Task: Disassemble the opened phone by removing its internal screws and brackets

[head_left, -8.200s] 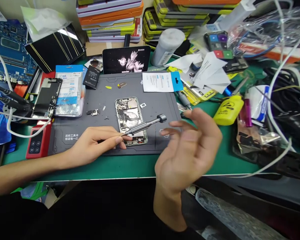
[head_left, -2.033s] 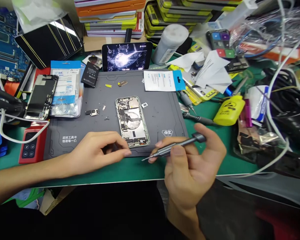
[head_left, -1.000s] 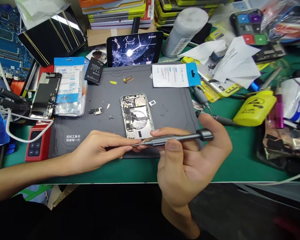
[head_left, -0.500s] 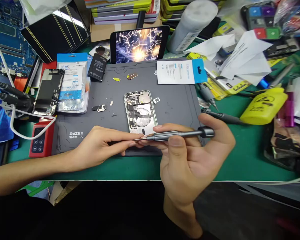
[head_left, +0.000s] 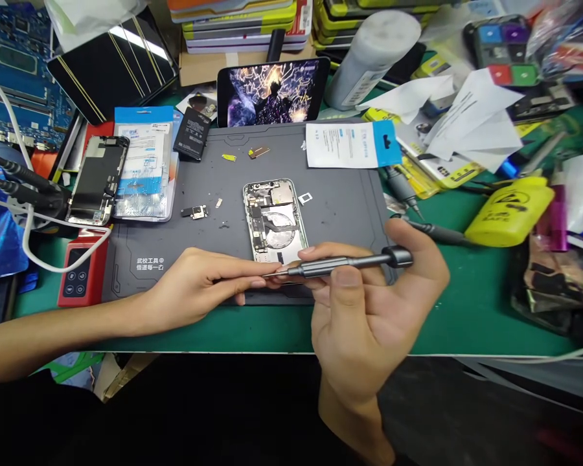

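Observation:
A dark grey precision screwdriver [head_left: 335,264] lies nearly level in my right hand [head_left: 374,317]. Thumb and fingers wrap its shaft, and its round end cap rests against the index finger. Its thin tip points left, to the fingertips of my left hand [head_left: 208,278]. Those fingertips are pinched together around the tip, at the lower edge of an opened phone [head_left: 279,223]; what they hold is hidden. The phone lies on a grey work mat [head_left: 340,213] with its circuit board and round coil exposed. A SIM tray [head_left: 305,199] sits beside its right edge.
Small parts, including a metal module [head_left: 195,211], lie left of the phone. A black battery [head_left: 192,134], detached screen [head_left: 98,178] and red device [head_left: 82,268] stand further left. A propped phone [head_left: 274,94] plays video behind. A yellow bottle [head_left: 510,210] and second screwdriver [head_left: 437,230] lie right.
The whole view has shifted slightly downward. Both hands and the screwdriver keep almost the same pose at the phone's lower edge. The picture on the propped phone is different.

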Tool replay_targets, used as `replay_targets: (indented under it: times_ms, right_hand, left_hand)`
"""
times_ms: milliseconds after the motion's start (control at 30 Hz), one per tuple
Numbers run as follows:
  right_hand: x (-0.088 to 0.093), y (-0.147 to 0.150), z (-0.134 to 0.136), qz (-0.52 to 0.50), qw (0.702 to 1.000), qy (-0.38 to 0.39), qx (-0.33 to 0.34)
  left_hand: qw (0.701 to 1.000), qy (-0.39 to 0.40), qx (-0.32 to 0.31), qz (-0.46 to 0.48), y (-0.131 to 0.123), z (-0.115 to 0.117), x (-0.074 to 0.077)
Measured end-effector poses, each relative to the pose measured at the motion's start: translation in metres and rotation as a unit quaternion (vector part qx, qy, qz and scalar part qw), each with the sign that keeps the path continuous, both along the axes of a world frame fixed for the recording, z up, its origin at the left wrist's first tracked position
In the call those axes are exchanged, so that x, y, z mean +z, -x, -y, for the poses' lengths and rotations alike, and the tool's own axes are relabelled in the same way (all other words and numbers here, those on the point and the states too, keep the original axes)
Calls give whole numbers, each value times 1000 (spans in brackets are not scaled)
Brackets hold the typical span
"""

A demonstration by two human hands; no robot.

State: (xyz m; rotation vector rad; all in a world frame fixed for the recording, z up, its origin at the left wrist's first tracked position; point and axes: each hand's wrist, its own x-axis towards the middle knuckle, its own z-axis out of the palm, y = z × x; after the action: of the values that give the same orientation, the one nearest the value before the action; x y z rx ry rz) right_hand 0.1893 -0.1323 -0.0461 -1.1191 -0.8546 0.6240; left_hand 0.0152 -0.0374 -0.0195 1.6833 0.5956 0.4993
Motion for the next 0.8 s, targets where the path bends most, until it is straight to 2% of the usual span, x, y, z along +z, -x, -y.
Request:
replay_targets:
  times_ms: [233, 567, 800]
  right_hand:
    - [-2, 0, 1, 34, 999, -2, -10]
    - [-1, -2, 2, -8, 1000, 6, 3]
    - [-2, -3, 2, -21, 1000, 13, -4]
  left_hand:
    - [1000, 7, -4, -15, 0, 0, 0]
    - [999, 30, -11, -7, -1, 0, 3]
    - [1000, 13, -15, -8, -1, -1, 4]
